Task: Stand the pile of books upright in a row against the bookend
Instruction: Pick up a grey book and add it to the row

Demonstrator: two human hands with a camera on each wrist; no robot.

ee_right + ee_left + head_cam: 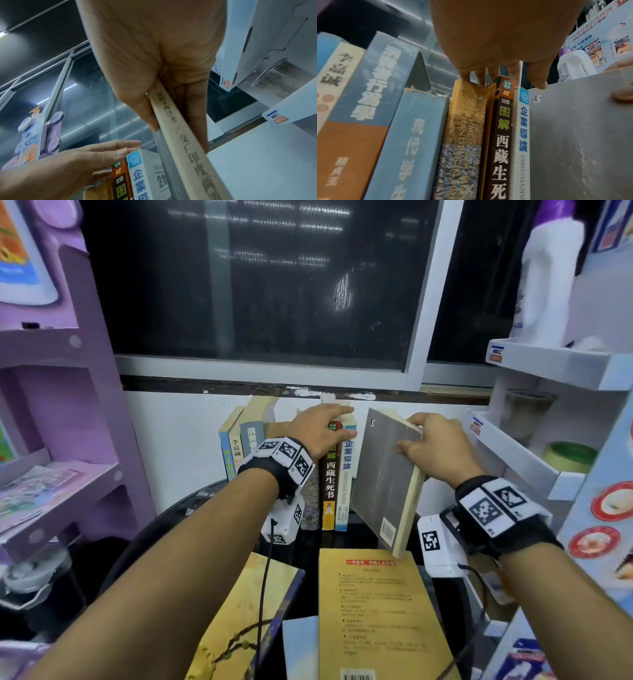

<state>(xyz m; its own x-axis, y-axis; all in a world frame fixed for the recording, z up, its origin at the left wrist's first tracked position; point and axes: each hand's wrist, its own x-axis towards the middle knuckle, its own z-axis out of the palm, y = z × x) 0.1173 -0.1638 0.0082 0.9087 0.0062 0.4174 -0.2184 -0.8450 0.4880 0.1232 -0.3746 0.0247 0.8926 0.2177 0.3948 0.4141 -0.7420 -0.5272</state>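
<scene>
A row of upright books (329, 484) stands against the white wall, spines toward me. My left hand (346, 422) rests on their top edges with straight fingers (481, 77), the thumb at the front of the brown spine (503, 135). My right hand (411, 433) grips a grey-covered book (383, 481) by its top corner, thumb on the cover and fingers behind it (176, 129). That book leans just right of the white-and-blue book (523, 128) that ends the row. A yellow book (373, 611) lies flat in front. I cannot make out a bookend.
Two more flat books lie beside the yellow one, one with a branch design (246, 621) and a pale blue one (299, 645). A purple shelf unit (68, 405) stands close on the left and a white shelf unit (534, 460) on the right. A dark window (257, 285) is behind.
</scene>
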